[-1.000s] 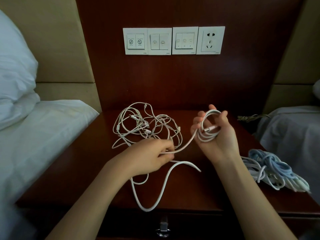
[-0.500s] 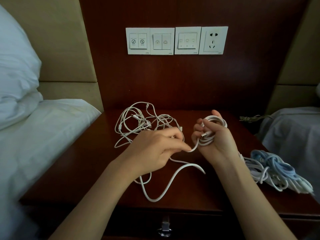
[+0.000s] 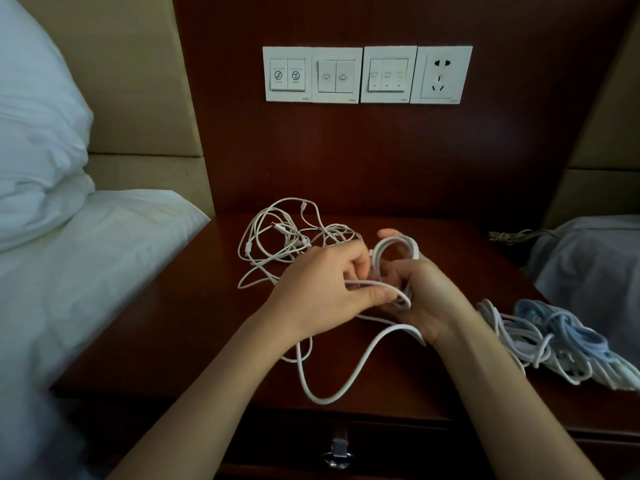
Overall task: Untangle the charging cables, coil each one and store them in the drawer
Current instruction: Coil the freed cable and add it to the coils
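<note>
Right hand (image 3: 427,299) fingers curled round a white cable coil (image 3: 394,251), left hand (image 3: 323,292) pinching its loose strand, tangled cables (image 3: 277,237) on the worktop (image 3: 194,323) behind

The white coil (image 3: 398,240) is partly hidden behind fingers of the right hand (image 3: 431,299); fingers of the left hand (image 3: 322,296) cover the near strands of the tangle (image 3: 273,237); the bundle (image 3: 554,337) right of them runs off-frame.

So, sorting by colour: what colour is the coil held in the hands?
It's a white round cable coil, head view.
</note>
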Demonstrator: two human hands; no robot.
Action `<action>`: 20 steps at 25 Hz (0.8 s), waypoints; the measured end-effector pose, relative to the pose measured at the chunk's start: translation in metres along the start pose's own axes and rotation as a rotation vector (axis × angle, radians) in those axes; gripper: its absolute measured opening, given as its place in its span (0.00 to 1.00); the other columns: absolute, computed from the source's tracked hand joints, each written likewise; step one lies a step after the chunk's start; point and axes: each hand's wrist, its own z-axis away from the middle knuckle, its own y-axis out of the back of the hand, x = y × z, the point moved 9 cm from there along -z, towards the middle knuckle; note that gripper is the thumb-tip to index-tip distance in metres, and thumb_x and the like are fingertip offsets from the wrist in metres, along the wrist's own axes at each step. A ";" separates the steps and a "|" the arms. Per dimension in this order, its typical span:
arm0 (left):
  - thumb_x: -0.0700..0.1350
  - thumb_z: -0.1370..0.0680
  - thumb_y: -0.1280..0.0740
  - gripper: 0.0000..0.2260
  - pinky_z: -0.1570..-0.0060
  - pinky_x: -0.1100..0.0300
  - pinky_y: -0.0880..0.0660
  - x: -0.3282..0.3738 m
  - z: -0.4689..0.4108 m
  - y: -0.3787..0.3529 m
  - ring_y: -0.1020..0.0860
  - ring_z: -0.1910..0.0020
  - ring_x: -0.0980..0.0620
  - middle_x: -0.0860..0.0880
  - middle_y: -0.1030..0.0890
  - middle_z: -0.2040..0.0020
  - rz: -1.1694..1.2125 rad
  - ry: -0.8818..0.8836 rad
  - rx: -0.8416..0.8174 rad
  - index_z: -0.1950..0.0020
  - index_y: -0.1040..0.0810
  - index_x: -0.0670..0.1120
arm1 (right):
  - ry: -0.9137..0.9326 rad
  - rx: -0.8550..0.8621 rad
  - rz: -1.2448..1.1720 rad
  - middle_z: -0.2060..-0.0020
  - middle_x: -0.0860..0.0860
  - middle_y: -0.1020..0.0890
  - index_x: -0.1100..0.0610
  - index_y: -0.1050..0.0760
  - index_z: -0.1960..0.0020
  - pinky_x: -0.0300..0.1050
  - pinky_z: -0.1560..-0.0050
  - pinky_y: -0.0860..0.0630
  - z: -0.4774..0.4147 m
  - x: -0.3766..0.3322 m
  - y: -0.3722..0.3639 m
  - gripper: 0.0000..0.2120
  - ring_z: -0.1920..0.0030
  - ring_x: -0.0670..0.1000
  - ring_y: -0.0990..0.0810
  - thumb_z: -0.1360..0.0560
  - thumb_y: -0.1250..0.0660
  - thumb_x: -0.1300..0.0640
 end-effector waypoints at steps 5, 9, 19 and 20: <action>0.64 0.36 0.28 0.22 0.69 0.60 0.32 -0.020 -0.001 0.008 0.29 0.74 0.60 0.55 0.26 0.73 -0.014 0.189 0.038 0.59 0.30 0.49 | -0.102 -0.193 0.142 0.66 0.53 0.26 0.53 0.26 0.49 0.37 0.75 0.39 0.007 0.015 -0.026 0.20 0.72 0.48 0.32 0.26 0.45 0.38; 0.58 0.36 0.25 0.21 0.67 0.59 0.30 -0.024 -0.001 0.005 0.28 0.74 0.59 0.57 0.25 0.74 0.203 0.204 -0.014 0.49 0.29 0.53 | -0.164 -0.311 0.166 0.72 0.49 0.26 0.53 0.24 0.49 0.33 0.80 0.41 0.016 0.017 -0.035 0.30 0.74 0.45 0.34 0.35 0.47 0.30; 0.68 0.35 0.38 0.24 0.62 0.47 0.26 -0.017 -0.004 0.013 0.23 0.66 0.52 0.52 0.21 0.66 -0.028 -0.015 -0.020 0.60 0.19 0.49 | -0.254 -0.552 0.279 0.64 0.63 0.19 0.58 0.24 0.46 0.36 0.81 0.30 0.029 0.031 -0.057 0.28 0.78 0.50 0.24 0.30 0.41 0.35; 0.68 0.35 0.37 0.24 0.63 0.47 0.26 -0.017 -0.004 0.014 0.24 0.67 0.51 0.51 0.22 0.67 -0.016 -0.024 -0.015 0.60 0.19 0.48 | -0.253 -0.554 0.279 0.63 0.63 0.18 0.58 0.24 0.44 0.38 0.78 0.26 0.029 0.030 -0.057 0.28 0.74 0.52 0.21 0.30 0.40 0.35</action>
